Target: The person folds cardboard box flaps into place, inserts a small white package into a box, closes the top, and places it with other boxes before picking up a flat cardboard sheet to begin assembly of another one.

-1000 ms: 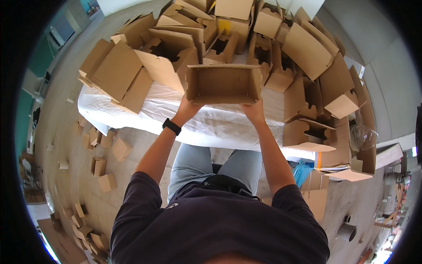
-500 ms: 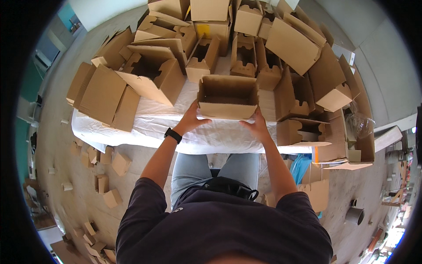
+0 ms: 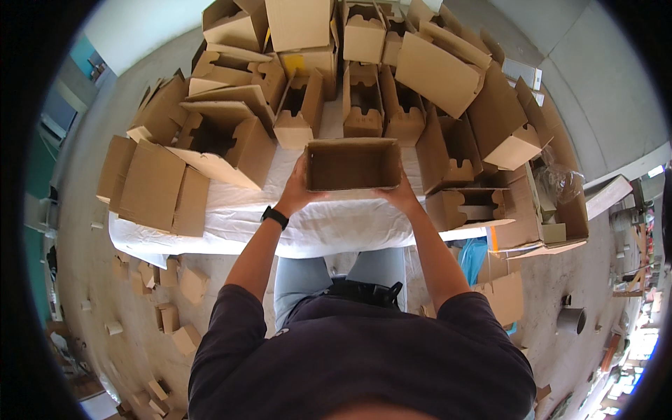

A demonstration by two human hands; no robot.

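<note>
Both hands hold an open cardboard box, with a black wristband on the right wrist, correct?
Wrong wrist: the head view shows the black wristband on the left. The left hand and right hand do hold the open cardboard box.

Room for a hand along the front cloth (image 3: 343,229), nr side of held bx (image 3: 353,164). Behind it, slim lane btwn L narrow bx (image 3: 297,134) & R narrow bx (image 3: 362,127); more bxs close off the back. L: flap bx (image 3: 253,150) blocks, small gap to L hand (image 3: 297,190). R: low bx (image 3: 449,212) just beside R forearm (image 3: 428,234), tight.
</note>
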